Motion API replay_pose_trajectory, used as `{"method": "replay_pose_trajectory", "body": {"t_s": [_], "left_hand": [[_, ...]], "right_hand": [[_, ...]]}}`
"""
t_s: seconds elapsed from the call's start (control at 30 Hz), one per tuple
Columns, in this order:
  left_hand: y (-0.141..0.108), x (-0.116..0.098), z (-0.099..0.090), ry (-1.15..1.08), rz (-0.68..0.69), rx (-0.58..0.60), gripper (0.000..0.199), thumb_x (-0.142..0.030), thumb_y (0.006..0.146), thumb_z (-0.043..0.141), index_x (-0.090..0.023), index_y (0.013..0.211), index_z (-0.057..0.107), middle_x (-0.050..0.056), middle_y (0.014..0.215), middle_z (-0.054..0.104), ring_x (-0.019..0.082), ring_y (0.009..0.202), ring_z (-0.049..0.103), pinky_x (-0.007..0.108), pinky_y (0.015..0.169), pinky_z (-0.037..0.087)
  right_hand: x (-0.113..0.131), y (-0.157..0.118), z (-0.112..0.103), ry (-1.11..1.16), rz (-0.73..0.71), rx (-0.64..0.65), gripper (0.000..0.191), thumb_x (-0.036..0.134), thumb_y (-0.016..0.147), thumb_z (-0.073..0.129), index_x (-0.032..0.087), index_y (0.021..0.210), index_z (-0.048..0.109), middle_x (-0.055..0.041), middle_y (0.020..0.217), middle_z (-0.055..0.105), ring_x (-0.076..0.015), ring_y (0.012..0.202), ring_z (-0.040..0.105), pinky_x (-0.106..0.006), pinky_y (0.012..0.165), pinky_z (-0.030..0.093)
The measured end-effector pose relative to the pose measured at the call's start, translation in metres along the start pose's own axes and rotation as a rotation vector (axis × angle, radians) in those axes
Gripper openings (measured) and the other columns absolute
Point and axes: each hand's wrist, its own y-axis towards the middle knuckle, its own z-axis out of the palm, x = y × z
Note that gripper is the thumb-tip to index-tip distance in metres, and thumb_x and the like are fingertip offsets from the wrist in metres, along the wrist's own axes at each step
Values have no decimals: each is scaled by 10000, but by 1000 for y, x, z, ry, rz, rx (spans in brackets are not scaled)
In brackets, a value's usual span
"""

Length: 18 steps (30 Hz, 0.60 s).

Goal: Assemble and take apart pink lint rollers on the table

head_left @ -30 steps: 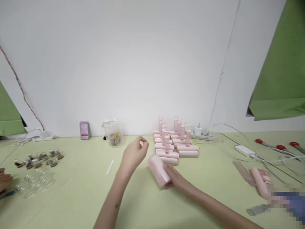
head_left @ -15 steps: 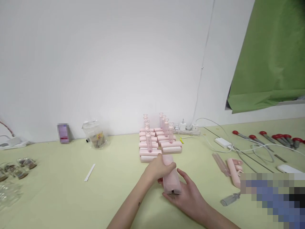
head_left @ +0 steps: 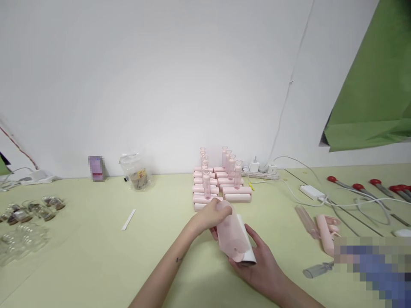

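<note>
A lint roller with a pink cover [head_left: 233,231] is between my hands, over the table's near middle. Its white paper roll [head_left: 248,250] shows along the right side, with a dark opening at the near end. My left hand [head_left: 210,215] grips the cover's far end, thumb on top. From the right and below, my right hand [head_left: 258,265] is wrapped round the roll side, its fingers partly hidden. Just beyond stand two rows of pink lint rollers [head_left: 237,191] lying on the table, with upright clear pink handles [head_left: 207,187].
On the right lie a pink handle part [head_left: 326,235], a clear tube [head_left: 307,221], a grey clear piece [head_left: 316,270], cables and red-knobbed tools [head_left: 359,188]. A white strip [head_left: 129,219], a plastic bag [head_left: 138,173] and clear domed pieces [head_left: 24,237] are leftward.
The lint roller has turned in my hands, and its white roll now shows beside the cover. The camera view has shifted slightly.
</note>
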Motion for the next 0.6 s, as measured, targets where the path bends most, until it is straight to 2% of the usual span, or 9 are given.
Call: {"method": "replay_pose_trajectory", "body": {"t_s": [0.1,0.2,0.3,0.4,0.5,0.6], "left_hand": [[-1,-1,-12,-89,65,-32,383,-378,691,467,-152,999,457,52,782,548,159,501,570,247,384,443],[-7,7,-28,-208,173,-85,456,-324,694,472,-178,1105,339,67,918,546,179,744,592,283,577,506],[-15,32,-37,-324,287,-191,644,-289,683,525,-221,1206,156,60,1048,507,154,909,540,293,791,455],[-17,70,-33,-398,408,-270,684,-275,652,611,-237,1206,212,62,1108,488,170,961,506,300,858,397],[-15,102,-26,-322,394,-243,612,-254,667,613,-236,1162,253,60,1096,489,190,999,487,304,852,391],[-16,112,-23,-132,315,-280,591,-241,657,617,-222,1140,277,86,1167,415,228,1095,419,350,890,369]], "right_hand": [[3,2,-4,59,29,-21,392,494,757,508,133,891,582,-60,696,656,-153,649,615,-243,587,507],[7,3,-8,166,56,54,367,432,788,495,127,982,559,-68,789,647,-153,713,617,-230,556,503],[10,4,-11,236,40,178,333,403,808,477,231,1087,531,-54,940,613,-151,760,609,-262,584,506],[12,3,-13,252,35,273,322,406,802,483,284,1096,530,-42,953,591,-146,771,601,-255,574,498],[11,2,-12,226,31,310,342,425,791,495,297,1107,523,-37,945,587,-147,778,597,-247,558,494],[5,0,-8,170,25,285,361,451,794,482,295,1117,519,-36,919,593,-155,756,603,-258,538,494]]}}
